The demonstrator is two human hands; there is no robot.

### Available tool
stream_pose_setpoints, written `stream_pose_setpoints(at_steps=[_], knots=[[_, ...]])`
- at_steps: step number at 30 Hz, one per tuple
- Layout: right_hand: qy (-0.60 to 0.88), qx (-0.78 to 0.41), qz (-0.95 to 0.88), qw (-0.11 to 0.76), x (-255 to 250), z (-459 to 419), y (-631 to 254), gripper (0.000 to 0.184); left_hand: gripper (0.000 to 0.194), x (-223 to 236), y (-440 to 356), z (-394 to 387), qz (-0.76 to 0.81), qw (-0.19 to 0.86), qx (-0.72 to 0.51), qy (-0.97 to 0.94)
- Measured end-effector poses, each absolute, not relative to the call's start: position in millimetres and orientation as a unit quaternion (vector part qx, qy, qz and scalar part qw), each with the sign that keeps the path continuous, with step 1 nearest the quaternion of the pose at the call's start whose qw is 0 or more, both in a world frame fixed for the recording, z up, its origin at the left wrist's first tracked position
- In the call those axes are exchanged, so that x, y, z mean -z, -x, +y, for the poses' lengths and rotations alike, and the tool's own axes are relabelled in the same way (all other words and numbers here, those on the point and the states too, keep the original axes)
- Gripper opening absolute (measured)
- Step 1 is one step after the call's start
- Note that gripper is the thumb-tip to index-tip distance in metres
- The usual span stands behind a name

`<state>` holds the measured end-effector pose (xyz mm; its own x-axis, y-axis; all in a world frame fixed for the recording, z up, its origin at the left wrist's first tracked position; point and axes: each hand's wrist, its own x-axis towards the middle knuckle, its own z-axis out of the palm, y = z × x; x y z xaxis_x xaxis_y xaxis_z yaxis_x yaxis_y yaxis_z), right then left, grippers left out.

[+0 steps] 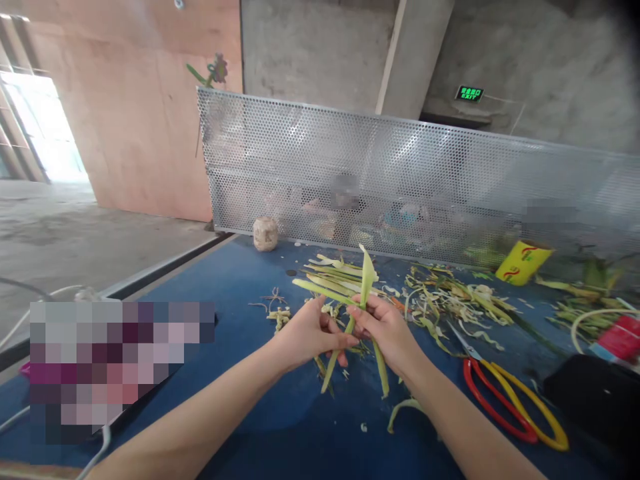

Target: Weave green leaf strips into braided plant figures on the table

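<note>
Over the blue table (240,287) both my hands meet on a bunch of green leaf strips (364,280). My left hand (307,333) pinches the strips from the left, fingers closed round them. Closed on the same bunch from the right is my right hand (387,330). One strip tip stands up above the hands; other ends hang down below them, toward the table. A pile of more leaf strips (333,277) lies just behind the hands.
Red and yellow scissors (500,393) lie to the right. Leaf scraps (460,297) litter the table's back right. A perforated metal screen (400,180) runs along the far edge, with a small woven ball (265,233) and a yellow cup (523,262) near it. A black object (595,400) sits at far right.
</note>
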<state>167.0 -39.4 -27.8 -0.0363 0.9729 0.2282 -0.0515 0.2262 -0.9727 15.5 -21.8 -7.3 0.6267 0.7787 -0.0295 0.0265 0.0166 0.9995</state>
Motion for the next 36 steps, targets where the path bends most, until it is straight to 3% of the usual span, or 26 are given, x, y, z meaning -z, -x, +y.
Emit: stream_pose_setpoints(at_steps=[6, 14, 22, 36], knots=[[0.407, -0.478, -0.549, 0.552, 28.6, -38.7, -167.5, 0.027, 0.069, 13.1, -19.7, -24.9, 0.310, 0.647, -0.292, -0.632], [0.356, -0.576, -0.494, 0.546, 21.9, -42.1, -163.6, 0.031, 0.073, -0.6, -20.3, -18.8, 0.313, 0.626, -0.488, -0.521], [0.384, -0.545, -0.543, 0.511, 24.8, -43.8, -161.8, 0.027, 0.099, -8.4, -16.1, -18.2, 0.331, 0.606, -0.509, -0.513], [0.401, -0.558, -0.507, 0.521, 31.2, -38.8, -159.8, 0.031, 0.097, -14.1, -8.5, -7.8, 0.349, 0.550, -0.535, -0.538]])
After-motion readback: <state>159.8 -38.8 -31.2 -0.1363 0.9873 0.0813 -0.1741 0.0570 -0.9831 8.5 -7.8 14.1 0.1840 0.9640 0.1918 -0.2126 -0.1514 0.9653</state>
